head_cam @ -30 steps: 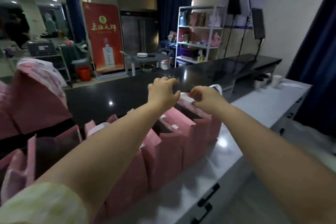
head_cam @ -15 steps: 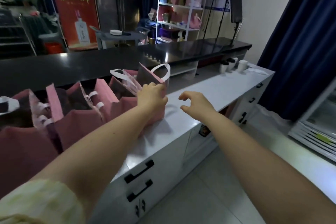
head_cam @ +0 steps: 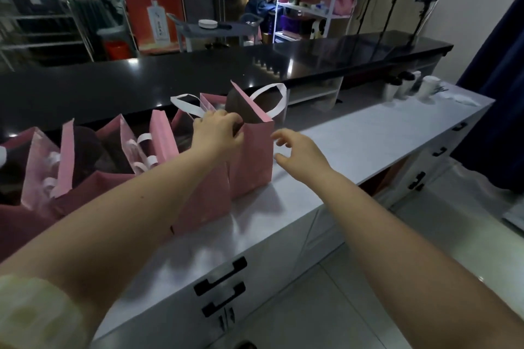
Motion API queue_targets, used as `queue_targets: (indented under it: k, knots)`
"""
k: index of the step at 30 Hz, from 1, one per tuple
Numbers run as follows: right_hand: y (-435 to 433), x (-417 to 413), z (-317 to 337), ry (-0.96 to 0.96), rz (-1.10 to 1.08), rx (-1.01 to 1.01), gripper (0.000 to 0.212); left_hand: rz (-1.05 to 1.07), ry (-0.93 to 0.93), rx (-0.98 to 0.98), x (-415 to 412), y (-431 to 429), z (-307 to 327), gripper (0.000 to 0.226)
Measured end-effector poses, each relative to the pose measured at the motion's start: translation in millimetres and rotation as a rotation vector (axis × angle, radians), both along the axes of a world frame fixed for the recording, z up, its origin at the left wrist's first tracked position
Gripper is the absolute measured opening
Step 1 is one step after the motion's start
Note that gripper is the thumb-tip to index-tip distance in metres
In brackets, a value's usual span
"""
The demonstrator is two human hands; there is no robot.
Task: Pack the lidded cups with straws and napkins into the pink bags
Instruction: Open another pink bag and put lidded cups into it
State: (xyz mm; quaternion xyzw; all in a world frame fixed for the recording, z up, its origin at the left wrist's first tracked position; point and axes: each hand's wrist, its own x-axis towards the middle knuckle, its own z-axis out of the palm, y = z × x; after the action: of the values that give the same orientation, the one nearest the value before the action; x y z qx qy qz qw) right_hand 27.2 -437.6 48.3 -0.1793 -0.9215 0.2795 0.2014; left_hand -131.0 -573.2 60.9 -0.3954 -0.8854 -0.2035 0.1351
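Left grip point(head_cam: 218, 133) clamped the rim of the rightmost pink bag point(head_cam: 253, 156), right grip point(head_cam: 300, 151) spread empty; cups point(head_cam: 402, 88) stood unpacked far right

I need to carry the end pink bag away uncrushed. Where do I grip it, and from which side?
Best take the white handle loop of the end pink bag from above and the right: it stands upright and free over the open mouth, the right side faces the counter, and another bag crowds the left.
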Motion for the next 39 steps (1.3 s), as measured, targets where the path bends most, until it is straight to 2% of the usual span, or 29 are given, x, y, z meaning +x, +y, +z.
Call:
queue_targets:
  k: [5,8,12,14,18,21,25,29,31,34,37,39]
  knots:
    - [5.9,-73.6,-3.3,-0.077,0.054,-0.016,0.045,0.016,0.036,-0.061,-61.2,6.4,9.7,0.037]
    - [9.8,-111.0,-14.1,-0.18,0.097,0.107,0.049,0.047,0.078,-0.093,-95.8,14.8,18.8,0.036]
    - [21.3,-133.7,-30.3,-0.192,0.11,0.261,0.017,0.049,0.053,-0.1,-132.8,34.7,25.4,0.037]
    - [36.1,-132.6,-32.6,-0.15,0.122,0.277,0.014,0.049,0.033,-0.133,-143.9,49.7,24.3,0.036]
    - [83.7,-111.5,-22.3,-0.189,0.152,0.303,0.041,0.058,-0.07,-0.222,-155.1,82.4,17.8,0.034]
    - [121.1,-85.3,-17.6,-0.198,0.047,0.288,0.062,0.019,-0.191,-0.198,-149.4,105.5,11.3,0.033]
    - [157.8,-54.4,-24.6,-0.061,-0.145,0.123,0.051,-0.065,-0.223,-0.134,-126.1,140.4,1.2,0.025]
    - [183.3,-30.4,-39.7,0.13,-0.336,-0.095,0.033,-0.233,-0.446,0.074,-111.8,171.5,-6.8,0.032]
    - [192.3,-22.5,-46.9,0.192,-0.428,-0.152,0.034,-0.286,-0.433,0.098,-106.4,182.1,-12.8,0.04]
    - [198.7,-18.9,-56.7,0.251,-0.524,-0.19,0.039,-0.242,-0.38,0.151,-100.7,192.4,-24.2,0.054]
    - [193.7,-21.5,-71.0,0.34,-0.563,-0.354,0.043,-0.178,-0.649,0.259,-99.6,199.2,-31.6,0.072]
    - [190.8,-23.3,-82.3,0.401,-0.632,-0.446,0.029,-0.151,-0.76,0.296,-101.1,203.2,-34.4,0.057]
